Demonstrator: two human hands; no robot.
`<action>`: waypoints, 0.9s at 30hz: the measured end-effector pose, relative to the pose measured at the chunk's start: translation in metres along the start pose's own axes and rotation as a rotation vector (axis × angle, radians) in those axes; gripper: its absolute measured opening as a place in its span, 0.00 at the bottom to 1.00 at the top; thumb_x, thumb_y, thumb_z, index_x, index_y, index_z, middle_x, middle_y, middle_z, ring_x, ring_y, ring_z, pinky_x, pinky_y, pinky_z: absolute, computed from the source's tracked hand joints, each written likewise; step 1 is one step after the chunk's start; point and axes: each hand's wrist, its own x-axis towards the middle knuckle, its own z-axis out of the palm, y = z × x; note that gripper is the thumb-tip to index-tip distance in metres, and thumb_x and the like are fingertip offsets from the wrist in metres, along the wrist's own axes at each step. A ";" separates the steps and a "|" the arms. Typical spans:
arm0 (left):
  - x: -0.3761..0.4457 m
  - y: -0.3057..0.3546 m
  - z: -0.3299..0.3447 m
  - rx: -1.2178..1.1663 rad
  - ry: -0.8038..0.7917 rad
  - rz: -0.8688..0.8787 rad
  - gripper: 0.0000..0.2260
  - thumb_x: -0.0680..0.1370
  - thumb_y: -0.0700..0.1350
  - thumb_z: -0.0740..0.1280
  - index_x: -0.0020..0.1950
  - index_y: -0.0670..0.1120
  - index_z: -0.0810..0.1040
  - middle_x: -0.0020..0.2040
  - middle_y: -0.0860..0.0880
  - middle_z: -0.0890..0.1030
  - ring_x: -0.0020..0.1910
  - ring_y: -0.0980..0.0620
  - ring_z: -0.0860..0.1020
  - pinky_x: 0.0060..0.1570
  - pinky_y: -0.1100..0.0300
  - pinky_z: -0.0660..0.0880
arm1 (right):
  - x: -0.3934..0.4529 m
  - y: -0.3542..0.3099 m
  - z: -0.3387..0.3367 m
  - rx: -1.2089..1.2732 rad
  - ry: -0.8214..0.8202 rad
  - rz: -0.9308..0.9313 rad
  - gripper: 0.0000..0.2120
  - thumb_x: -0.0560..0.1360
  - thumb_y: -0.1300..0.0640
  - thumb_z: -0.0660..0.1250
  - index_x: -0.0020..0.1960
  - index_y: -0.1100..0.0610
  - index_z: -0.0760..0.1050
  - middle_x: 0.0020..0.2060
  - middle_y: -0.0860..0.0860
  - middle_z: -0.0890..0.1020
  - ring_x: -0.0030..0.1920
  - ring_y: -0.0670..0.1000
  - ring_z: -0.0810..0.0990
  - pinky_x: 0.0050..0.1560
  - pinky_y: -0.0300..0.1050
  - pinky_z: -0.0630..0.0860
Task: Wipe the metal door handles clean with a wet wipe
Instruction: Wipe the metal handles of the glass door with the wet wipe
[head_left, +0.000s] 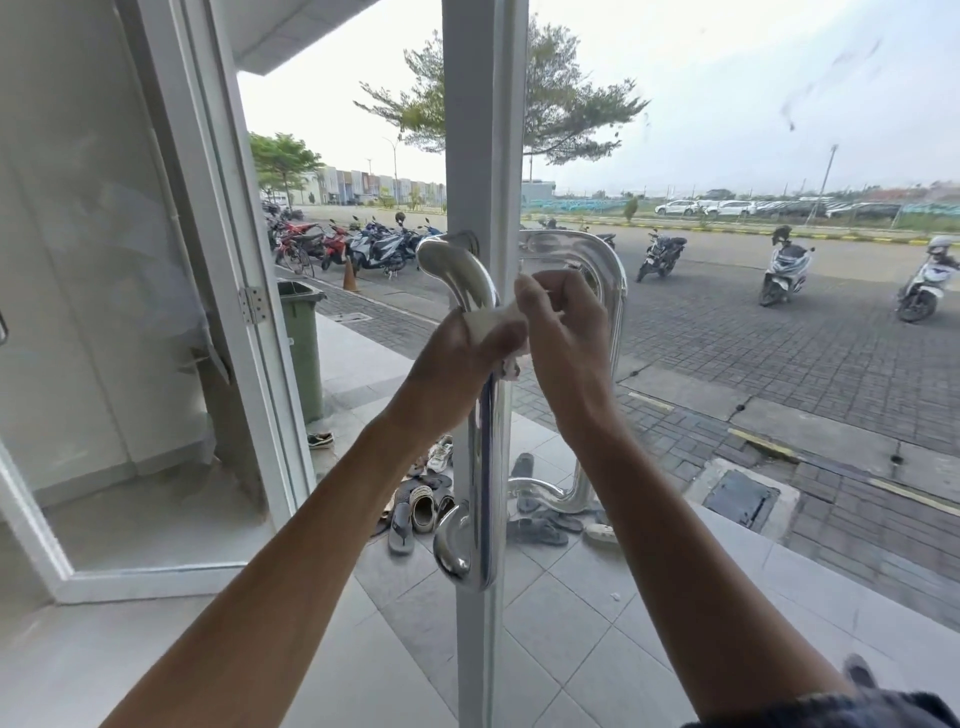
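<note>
**Wipe on near handle, upper section — hands sorting the wipe**

Left hand (457, 358) is curled round the near chrome pull handle (480, 467) just under its top bend, pressing a white wet wipe (493, 325) onto the bar. Right hand (563, 332) sits just right of it, fingers bent, pinching the wipe's right edge; looks like it's spreading or rewrapping it, can't tell for sure.

Handle is mounted on the white door frame (480, 130), centre of view. Second chrome handle (605, 322) is on the far side of the glass, to the right, untouched by either hand.

Step, as I read it: wiping the near handle, top part only. Long straight run and bottom bend (457, 545) likely not done yet.

Next move calls for: wipe wrapped fully round the bar, firm grip, slide down the full length to the lower bend. Then the far handle.
</note>
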 end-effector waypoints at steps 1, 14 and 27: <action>-0.003 -0.005 0.001 0.017 -0.010 0.005 0.10 0.79 0.48 0.66 0.41 0.45 0.79 0.33 0.45 0.76 0.32 0.54 0.75 0.35 0.63 0.71 | -0.003 0.002 -0.001 -0.019 0.015 -0.002 0.06 0.79 0.57 0.67 0.45 0.58 0.76 0.33 0.43 0.75 0.33 0.37 0.73 0.36 0.31 0.70; -0.040 -0.036 0.015 0.142 0.040 0.009 0.18 0.83 0.51 0.61 0.57 0.35 0.72 0.42 0.47 0.78 0.38 0.54 0.78 0.39 0.59 0.74 | -0.055 0.021 -0.019 -0.174 -0.048 0.088 0.08 0.79 0.54 0.67 0.50 0.55 0.84 0.43 0.46 0.86 0.47 0.44 0.84 0.52 0.51 0.81; 0.007 0.016 0.012 -0.117 0.324 -0.045 0.10 0.82 0.51 0.63 0.46 0.46 0.76 0.27 0.58 0.77 0.27 0.60 0.76 0.28 0.67 0.72 | -0.044 0.000 -0.008 -0.024 -0.004 0.126 0.11 0.83 0.54 0.60 0.59 0.55 0.80 0.46 0.46 0.83 0.46 0.47 0.82 0.48 0.50 0.79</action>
